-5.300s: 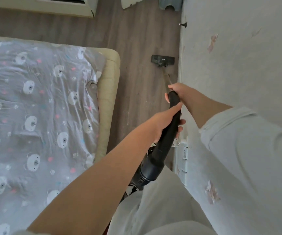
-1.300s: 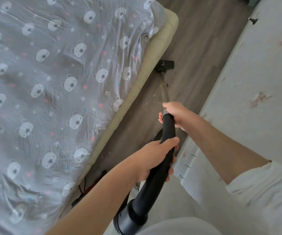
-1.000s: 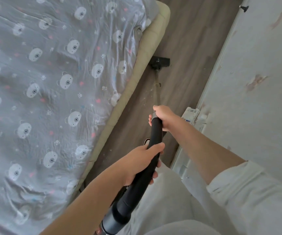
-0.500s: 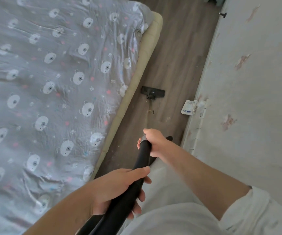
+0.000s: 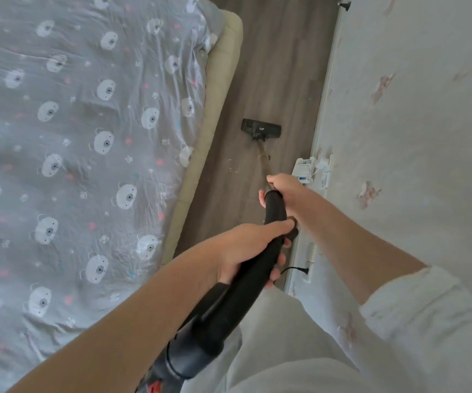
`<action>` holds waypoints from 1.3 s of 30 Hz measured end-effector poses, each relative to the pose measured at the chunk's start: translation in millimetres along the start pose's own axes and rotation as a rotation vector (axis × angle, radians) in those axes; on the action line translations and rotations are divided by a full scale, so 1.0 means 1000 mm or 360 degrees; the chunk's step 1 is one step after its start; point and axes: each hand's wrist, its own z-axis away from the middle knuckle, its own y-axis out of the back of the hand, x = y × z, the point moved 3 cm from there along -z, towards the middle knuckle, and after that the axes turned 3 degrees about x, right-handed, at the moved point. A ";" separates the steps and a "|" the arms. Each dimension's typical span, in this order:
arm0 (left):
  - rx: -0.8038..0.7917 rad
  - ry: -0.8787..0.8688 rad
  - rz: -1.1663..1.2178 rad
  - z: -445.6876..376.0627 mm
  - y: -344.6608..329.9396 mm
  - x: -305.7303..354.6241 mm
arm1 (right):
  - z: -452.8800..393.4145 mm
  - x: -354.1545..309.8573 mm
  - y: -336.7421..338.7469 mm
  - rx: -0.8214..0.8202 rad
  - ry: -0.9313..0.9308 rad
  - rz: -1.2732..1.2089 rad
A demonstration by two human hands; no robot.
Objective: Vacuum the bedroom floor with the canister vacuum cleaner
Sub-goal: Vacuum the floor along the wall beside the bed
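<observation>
Your left hand (image 5: pixel 250 251) and right hand (image 5: pixel 284 184) are both clamped on the black vacuum handle (image 5: pixel 268 236), right ahead of left, likely to steer the wand (image 5: pixel 264 160) down the floor strip (image 5: pixel 271 66) between bed (image 5: pixel 87 137) and wall (image 5: pixel 413 109). The floor nozzle (image 5: pixel 261 129) sits flat at twelve o'clock; a white charger (image 5: pixel 304 168) lies at one o'clock. No containers show.

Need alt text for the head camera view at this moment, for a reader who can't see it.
Both hands grip a black vacuum handle, left hand nearer the body, right hand further up, with the floor head on the wood floor between a bed and a wall. The bed's grey bear-print cover fills the left; a small white device lies by the wall.
</observation>
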 end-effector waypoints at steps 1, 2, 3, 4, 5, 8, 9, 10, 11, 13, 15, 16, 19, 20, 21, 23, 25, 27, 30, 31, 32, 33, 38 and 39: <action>0.0006 -0.0022 0.0005 -0.016 0.000 0.015 | -0.010 -0.019 0.002 0.0016 0.0039 0.0040; 0.0027 -0.0053 0.0015 -0.029 0.001 0.025 | -0.018 -0.034 0.004 0.0039 0.0081 0.0084; 0.0037 -0.0068 0.0024 -0.045 -0.001 0.039 | -0.028 -0.053 0.009 0.0065 0.0113 0.0126; 0.0039 -0.0081 0.0039 -0.059 -0.004 0.051 | -0.038 -0.069 0.014 0.0084 0.0130 0.0156; 0.0042 -0.0098 0.0067 -0.069 -0.004 0.057 | -0.046 -0.079 0.017 0.0105 0.0148 0.0194; -0.0006 -0.0070 0.0084 -0.086 -0.005 0.067 | -0.058 -0.094 0.028 0.0128 0.0124 0.0207; -0.0024 -0.0047 0.0056 -0.086 -0.004 0.066 | -0.058 -0.091 0.030 0.0110 0.0114 0.0148; -0.0040 -0.0021 0.0016 -0.085 -0.004 0.064 | -0.056 -0.086 0.031 0.0089 0.0093 0.0081; -0.0050 0.0006 -0.0028 -0.080 -0.003 0.060 | -0.053 -0.079 0.032 0.0063 0.0070 0.0015; -0.0050 0.0056 -0.0099 -0.067 -0.003 0.053 | -0.047 -0.062 0.034 0.0024 0.0026 -0.0110; -0.0053 0.0096 -0.0140 -0.051 0.000 0.044 | -0.038 -0.046 0.033 0.0002 0.0001 -0.0215; -0.0056 0.0110 -0.0151 -0.043 0.003 0.041 | -0.033 -0.041 0.031 -0.0007 0.0007 -0.0249; -0.0077 0.0153 -0.0183 -0.017 0.011 0.036 | -0.018 -0.026 0.023 -0.0037 -0.0009 -0.0331; -0.0099 0.0164 -0.0199 -0.010 0.012 0.038 | -0.014 -0.023 0.023 -0.0041 -0.0026 -0.0342; -0.0118 0.0175 -0.0205 -0.004 0.012 0.040 | -0.010 -0.021 0.022 -0.0042 -0.0050 -0.0336; -0.0132 0.0171 -0.0243 0.001 0.010 0.050 | -0.009 -0.026 0.023 -0.0045 -0.0070 -0.0303; -0.0128 0.0129 -0.0269 -0.006 0.010 0.065 | -0.014 -0.044 0.023 -0.0034 -0.0009 -0.0275; -0.0097 0.0069 -0.0244 -0.022 0.012 0.083 | -0.028 -0.067 0.022 -0.0001 0.0097 -0.0199; -0.0067 -0.0021 -0.0202 -0.049 0.015 0.096 | -0.048 -0.092 0.022 0.0099 0.0223 0.0035; -0.0053 -0.0050 -0.0191 -0.058 0.016 0.093 | -0.054 -0.093 0.022 0.0125 0.0235 0.0092; -0.0040 -0.0076 -0.0169 -0.066 0.017 0.086 | -0.060 -0.092 0.021 0.0150 0.0243 0.0138; -0.0038 -0.0087 -0.0143 -0.072 0.017 0.075 | -0.066 -0.085 0.022 0.0172 0.0242 0.0179; -0.0062 -0.0018 -0.0160 -0.060 0.028 -0.004 | -0.062 -0.005 0.021 0.0123 0.0137 0.0134; -0.0042 -0.0004 -0.0185 -0.048 0.032 -0.024 | -0.053 0.020 0.017 0.0090 0.0115 0.0106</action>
